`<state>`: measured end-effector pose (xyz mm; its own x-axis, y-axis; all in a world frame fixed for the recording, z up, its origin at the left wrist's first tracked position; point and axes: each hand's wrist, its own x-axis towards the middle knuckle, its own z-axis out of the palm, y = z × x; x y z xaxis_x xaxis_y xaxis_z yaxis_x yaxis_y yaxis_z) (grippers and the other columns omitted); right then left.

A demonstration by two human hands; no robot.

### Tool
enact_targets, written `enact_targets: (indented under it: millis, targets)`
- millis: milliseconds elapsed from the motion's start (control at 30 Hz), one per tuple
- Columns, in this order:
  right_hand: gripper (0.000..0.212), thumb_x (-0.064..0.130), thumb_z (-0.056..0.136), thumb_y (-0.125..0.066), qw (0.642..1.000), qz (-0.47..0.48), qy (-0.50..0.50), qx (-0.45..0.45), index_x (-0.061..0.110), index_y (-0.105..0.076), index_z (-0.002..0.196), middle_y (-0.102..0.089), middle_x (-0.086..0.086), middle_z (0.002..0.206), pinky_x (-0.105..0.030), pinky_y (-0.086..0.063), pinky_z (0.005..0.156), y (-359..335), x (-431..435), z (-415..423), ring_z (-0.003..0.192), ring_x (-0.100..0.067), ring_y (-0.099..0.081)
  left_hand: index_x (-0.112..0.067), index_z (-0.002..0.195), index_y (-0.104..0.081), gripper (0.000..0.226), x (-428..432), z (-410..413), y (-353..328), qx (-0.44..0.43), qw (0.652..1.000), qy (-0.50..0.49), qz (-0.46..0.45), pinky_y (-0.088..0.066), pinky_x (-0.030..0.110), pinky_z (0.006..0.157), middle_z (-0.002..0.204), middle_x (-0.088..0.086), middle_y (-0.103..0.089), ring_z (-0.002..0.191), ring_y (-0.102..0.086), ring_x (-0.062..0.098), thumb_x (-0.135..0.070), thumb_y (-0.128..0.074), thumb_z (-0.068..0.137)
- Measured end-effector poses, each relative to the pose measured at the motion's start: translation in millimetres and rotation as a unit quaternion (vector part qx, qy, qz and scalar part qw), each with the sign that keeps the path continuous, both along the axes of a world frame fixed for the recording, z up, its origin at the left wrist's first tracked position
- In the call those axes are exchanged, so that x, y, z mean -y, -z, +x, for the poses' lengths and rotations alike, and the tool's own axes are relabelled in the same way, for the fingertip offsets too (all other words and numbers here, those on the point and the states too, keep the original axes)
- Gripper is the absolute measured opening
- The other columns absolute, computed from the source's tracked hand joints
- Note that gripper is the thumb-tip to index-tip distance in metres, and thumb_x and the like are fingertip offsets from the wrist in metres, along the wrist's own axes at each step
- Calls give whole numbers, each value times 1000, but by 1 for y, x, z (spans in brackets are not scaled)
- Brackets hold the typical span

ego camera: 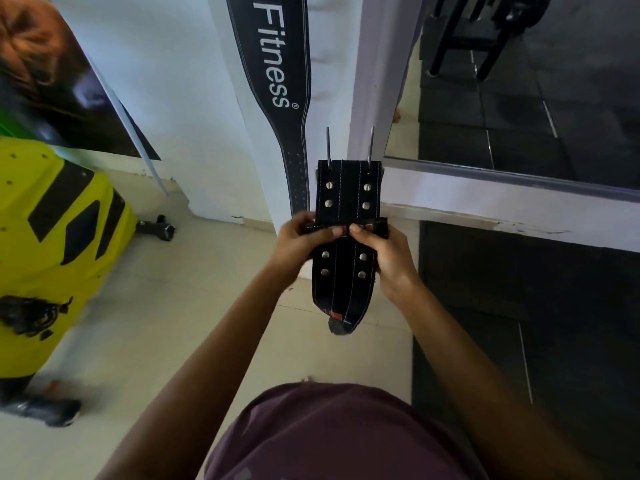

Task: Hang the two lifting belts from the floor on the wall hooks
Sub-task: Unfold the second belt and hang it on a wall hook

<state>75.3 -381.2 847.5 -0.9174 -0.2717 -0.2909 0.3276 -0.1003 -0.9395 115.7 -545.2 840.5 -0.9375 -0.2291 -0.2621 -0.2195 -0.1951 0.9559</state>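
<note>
Two lifting belts are in view, both close to the white wall corner (263, 140). One black belt (273, 64) hangs flat against this corner, and the white word "Fitness" with a small registered mark runs down its wide part; its narrow end with many small holes reaches down near the hands. The second belt (346, 237) is held just in front of the corner, a little to the right of the hanging one. It is black with white stitching and round metal rivets, and two thin metal prongs (328, 143) stand up from its upper end. A small red label shows near its lower fold (the writing there is too small to read). The left hand (304, 242) and the right hand (384, 258) each pinch the second belt at its middle, thumbs pressed on the front and almost meeting. To the left of the corner a yellow machine cover (52, 237) stands on the pale floor.
</note>
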Motion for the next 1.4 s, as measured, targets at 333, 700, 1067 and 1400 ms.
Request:
enact_targets:
  millis: [333,700,1067,1400]
  targets:
    - [24,14,81,-74,1000,-1,1,-13,13,-71,105,-77,-5,99,-26,-58,73,-3,2,5,86,-13,-75,1,113,-63,46,14,-31,-25,0,997,67,-31,-59,41,83,106,16,-73,96,-73,30,-9,-80,71]
    - [26,15,80,-73,1000,-6,10,13,9,-73,105,-77,-13,102,-33,-58,80,-3,-1,0,95,-28,-74,-7,107,-67,30,-7,19,18,30,994,94,53,-57,32,72,96,6,-74,91,-70,26,-23,-70,82]
    - [38,36,97,-54,983,126,26,-129,-1,-64,98,-69,2,76,-22,-49,65,-18,34,-19,70,-5,-66,-10,83,-63,29,-5,-4,-15,23,995,-95,-3,-50,27,60,69,1,-61,65,-62,17,-39,-65,88]
    - [33,32,98,-52,981,134,44,-134,1,-65,101,-68,7,71,-28,-50,74,-24,56,-24,69,-3,-64,-2,96,-63,28,13,-14,-30,-10,996,-80,-32,-50,20,58,76,1,-69,63,-66,9,-27,-52,98]
